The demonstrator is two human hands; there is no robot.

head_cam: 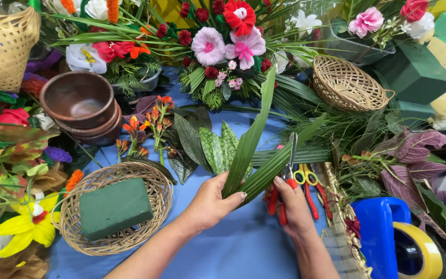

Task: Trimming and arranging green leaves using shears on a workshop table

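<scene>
My left hand (210, 201) grips the base of two long green strap leaves (254, 137) that fan upward over the blue tablecloth. My right hand (291, 204) holds red-handled scissors (290, 155), whose blades point up beside the right leaf. A second pair with yellow finger loops and red handles (308, 183) lies just right of that hand. To the left, a round wicker basket (153, 181) holds a dark green foam block (115, 207).
Stacked brown bowls (78, 101) stand at back left. Flower arrangements (223, 46) fill the back, with an oval wicker basket (344, 82) and green foam blocks (414, 72) at right. A blue container (378, 227) and yellow tape roll (419, 250) sit front right. Loose leaves and flowers surround.
</scene>
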